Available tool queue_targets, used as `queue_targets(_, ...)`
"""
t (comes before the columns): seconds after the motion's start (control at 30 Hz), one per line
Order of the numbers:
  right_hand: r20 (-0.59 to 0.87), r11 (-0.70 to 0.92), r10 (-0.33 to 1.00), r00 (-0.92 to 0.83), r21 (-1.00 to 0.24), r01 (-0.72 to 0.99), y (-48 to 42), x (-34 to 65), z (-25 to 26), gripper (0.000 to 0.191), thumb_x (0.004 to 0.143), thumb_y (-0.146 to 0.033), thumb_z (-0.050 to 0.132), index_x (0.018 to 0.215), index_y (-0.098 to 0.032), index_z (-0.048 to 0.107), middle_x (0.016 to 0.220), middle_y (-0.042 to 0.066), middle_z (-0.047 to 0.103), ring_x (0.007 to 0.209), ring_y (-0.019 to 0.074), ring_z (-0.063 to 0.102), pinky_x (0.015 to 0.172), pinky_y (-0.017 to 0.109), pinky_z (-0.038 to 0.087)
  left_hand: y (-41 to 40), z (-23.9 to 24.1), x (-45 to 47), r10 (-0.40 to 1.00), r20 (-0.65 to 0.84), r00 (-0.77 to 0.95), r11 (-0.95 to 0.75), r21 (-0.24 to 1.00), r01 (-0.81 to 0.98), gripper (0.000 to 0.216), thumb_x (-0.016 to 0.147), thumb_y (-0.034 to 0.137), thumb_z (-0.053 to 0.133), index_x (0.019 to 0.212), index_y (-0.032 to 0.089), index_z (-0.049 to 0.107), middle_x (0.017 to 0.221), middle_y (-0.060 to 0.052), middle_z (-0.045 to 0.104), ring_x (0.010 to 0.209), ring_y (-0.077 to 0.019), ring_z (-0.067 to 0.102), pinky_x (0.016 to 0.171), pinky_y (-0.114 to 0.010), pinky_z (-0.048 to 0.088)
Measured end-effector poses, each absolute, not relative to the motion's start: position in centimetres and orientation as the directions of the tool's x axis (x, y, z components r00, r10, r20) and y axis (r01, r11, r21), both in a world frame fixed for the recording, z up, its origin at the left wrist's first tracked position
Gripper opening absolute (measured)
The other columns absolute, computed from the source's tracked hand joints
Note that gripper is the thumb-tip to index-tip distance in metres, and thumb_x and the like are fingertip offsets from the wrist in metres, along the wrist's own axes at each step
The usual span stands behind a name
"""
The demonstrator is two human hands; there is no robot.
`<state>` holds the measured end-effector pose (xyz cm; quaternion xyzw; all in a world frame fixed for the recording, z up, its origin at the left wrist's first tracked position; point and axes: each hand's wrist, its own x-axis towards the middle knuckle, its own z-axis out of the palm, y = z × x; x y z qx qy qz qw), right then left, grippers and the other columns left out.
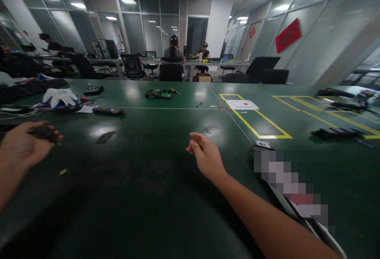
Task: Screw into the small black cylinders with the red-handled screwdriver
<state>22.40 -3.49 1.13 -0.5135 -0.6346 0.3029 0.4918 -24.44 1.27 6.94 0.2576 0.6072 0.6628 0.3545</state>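
At the left edge, my left hand point(28, 144) is turned palm up, its fingers curled around a small dark rounded object point(42, 131). Blur keeps me from telling what kind of thing it is. My right hand point(206, 156) hovers over the middle of the green table point(124, 211), thumb and fingertips pinched together. Whatever may be between them is too small to make out. Beyond my left hand lie a dark pen-shaped tool point(108, 111) with a red tip and white-and-blue work gloves point(61, 97).
Farther back are green circuit boards in dark casings point(159, 94) and a yellow-handled screwdriver point(175, 91). Yellow tape point(274, 137) outlines areas on the right, near a white paper sheet point(242, 104) and black parts point(338, 133). Several people sit in the background.
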Motion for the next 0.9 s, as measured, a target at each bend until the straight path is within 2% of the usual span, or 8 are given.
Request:
queue_targets(0.13,0.301,0.263,0.954,0.01,-0.848,0.459,-3.7,22.5,1.6,0.033,0.096,-0.043,0.059,0.115,-0.02,0.073,0.069,0.0,0.069,0.064,0.0173,0.066,0.065,0.031,0.049,1.6,6.8,-17.6,0.901,-0.085,-0.425,-0.016,0.974,-0.227,0.022,0.076,-0.009,0.051,0.082,0.012,0.054,0.077,-0.002,0.056,0.071,-0.0121,0.055,0.063,-0.023,0.049)
queue_targets(0.23,0.355,0.296,0.935,0.021,-0.809,0.508,-3.7,22.6,1.4,0.031,0.093,-0.046,0.064,0.108,-0.022,0.077,0.073,0.001,0.071,0.065,0.0174,0.064,0.064,0.031,0.048,0.8,7.1,-11.6,0.959,-0.116,-0.257,0.051,0.968,-0.246,0.022,0.076,-0.009,0.057,0.087,0.01,0.06,0.082,-0.004,0.06,0.076,-0.0144,0.059,0.066,-0.025,0.052)
queue_targets(0.33,0.397,0.337,0.918,-0.004,-0.774,0.536,-3.6,22.7,1.3,0.028,0.092,-0.046,0.067,0.105,-0.023,0.077,0.082,0.002,0.074,0.071,0.0183,0.066,0.068,0.032,0.049,0.2,6.8,-6.8,0.994,-0.075,-0.08,0.054,0.971,-0.235,0.027,0.075,-0.004,0.067,0.098,0.01,0.064,0.095,-0.007,0.066,0.081,-0.0149,0.063,0.072,-0.025,0.053)
queue_targets(0.47,0.438,0.362,0.899,-0.013,-0.725,0.585,-3.6,22.7,1.3,0.022,0.09,-0.042,0.07,0.099,-0.023,0.078,0.083,0.004,0.073,0.073,0.0191,0.065,0.071,0.033,0.049,-0.2,5.0,-1.6,0.999,-0.004,0.054,0.015,0.979,-0.202,0.044,0.07,0.004,0.077,0.112,0.014,0.066,0.111,-0.009,0.069,0.094,-0.0176,0.067,0.08,-0.025,0.052)
queue_targets(0.6,0.455,0.359,0.891,0.018,-0.726,0.587,-3.7,22.6,1.6,0.022,0.093,-0.041,0.066,0.097,-0.022,0.076,0.086,0.005,0.074,0.076,0.0198,0.066,0.072,0.034,0.048,-0.2,1.4,1.7,0.98,0.106,0.166,-0.087,0.989,-0.121,0.046,0.074,0.018,0.08,0.116,0.017,0.065,0.114,-0.007,0.07,0.107,-0.0205,0.066,0.103,-0.036,0.049)
queue_targets(0.67,0.443,0.347,0.896,0.025,-0.735,0.582,-3.7,22.6,1.8,0.024,0.094,-0.042,0.064,0.095,-0.021,0.075,0.083,0.004,0.074,0.073,0.0196,0.066,0.07,0.033,0.047,-0.2,-0.3,2.2,0.96,0.134,0.245,-0.123,0.991,-0.061,0.046,0.078,0.022,0.077,0.121,0.019,0.063,0.116,-0.007,0.07,0.11,-0.0218,0.066,0.109,-0.042,0.047)
queue_targets(0.77,0.42,0.328,0.907,0.023,-0.741,0.586,-3.8,22.5,2.0,0.022,0.095,-0.041,0.063,0.093,-0.022,0.073,0.076,0.002,0.072,0.068,0.0182,0.064,0.065,0.032,0.045,-0.4,-2.0,2.1,0.924,0.143,0.355,-0.164,0.986,0.03,0.048,0.082,0.023,0.073,0.129,0.022,0.062,0.123,-0.008,0.067,0.116,-0.0234,0.064,0.112,-0.045,0.045)
queue_targets(0.9,0.396,0.328,0.918,-0.015,-0.738,0.589,-3.9,22.4,2.1,0.021,0.095,-0.041,0.063,0.092,-0.022,0.071,0.073,0.0,0.07,0.064,0.0166,0.062,0.063,0.03,0.043,-1.0,-2.0,1.8,0.912,0.152,0.382,-0.203,0.974,0.096,0.046,0.083,0.023,0.071,0.129,0.022,0.063,0.128,-0.007,0.065,0.12,-0.0245,0.062,0.113,-0.044,0.045)
